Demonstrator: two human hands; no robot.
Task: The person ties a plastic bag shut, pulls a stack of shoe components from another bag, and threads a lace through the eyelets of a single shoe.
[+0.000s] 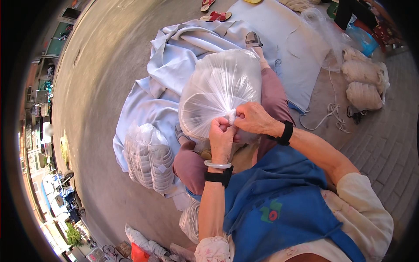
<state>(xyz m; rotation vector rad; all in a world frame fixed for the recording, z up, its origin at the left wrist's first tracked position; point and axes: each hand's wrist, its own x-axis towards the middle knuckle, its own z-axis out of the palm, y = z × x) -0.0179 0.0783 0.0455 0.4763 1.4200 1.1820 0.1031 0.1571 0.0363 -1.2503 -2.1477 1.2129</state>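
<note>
A large, full clear plastic bag (220, 81) stands between my knees, its film pleated toward a gathered, twisted neck. My left hand (221, 139) pinches that neck from the near side, fingers curled in. Right beside it, my right hand (255, 118) grips the neck too, its fingertips almost meeting the left ones. Pale contents show faintly through the film, but I cannot make out what they are. Beneath the bag lies a rumpled light-blue cloth (170, 65).
Left of my knee sits a clear bag of stacked pale bundles (148, 159). Similar beige bundles (362, 78) lie at the right, near a loose white cord (334, 111). Another person's arm (358, 17) shows at the upper right. Red slippers (217, 16) lie at the top.
</note>
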